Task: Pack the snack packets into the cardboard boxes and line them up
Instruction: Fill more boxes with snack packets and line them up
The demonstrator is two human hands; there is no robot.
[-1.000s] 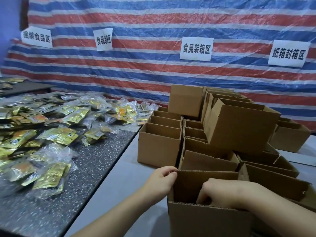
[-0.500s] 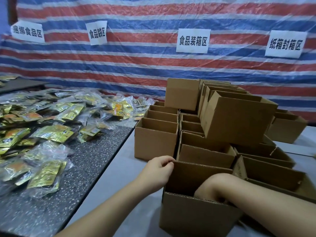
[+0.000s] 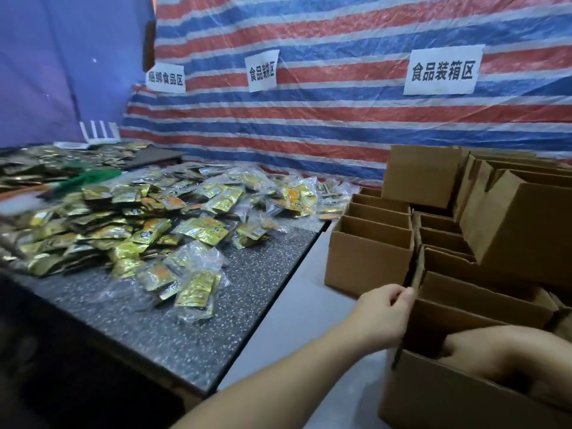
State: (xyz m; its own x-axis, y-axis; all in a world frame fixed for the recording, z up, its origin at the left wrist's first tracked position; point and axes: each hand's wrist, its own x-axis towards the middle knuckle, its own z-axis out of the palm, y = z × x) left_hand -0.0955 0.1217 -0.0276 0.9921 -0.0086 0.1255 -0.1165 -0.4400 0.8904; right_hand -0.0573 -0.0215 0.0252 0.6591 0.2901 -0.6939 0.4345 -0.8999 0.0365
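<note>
An open cardboard box (image 3: 448, 400) stands at the bottom right on the pale table. My left hand (image 3: 383, 311) grips the top edge of its left wall, fingers curled over the rim. My right hand (image 3: 495, 354) reaches down inside the same box. Its fingers are curled, and the box wall hides whatever they touch. A big heap of gold and yellow snack packets (image 3: 185, 218) in clear wrap lies on the dark speckled table (image 3: 247, 305) to the left, well apart from both hands.
Several open empty boxes (image 3: 368, 261) stand in rows behind the near one, and a tilted box (image 3: 520, 230) lies on top of them. A striped tarp with paper signs (image 3: 442, 71) forms the back wall. The pale table (image 3: 303, 320) runs between the packets and boxes.
The view has swung left, so the packet heap now fills the middle. My right hand has gone deeper into the near box. My left hand keeps its hold on the left wall.
</note>
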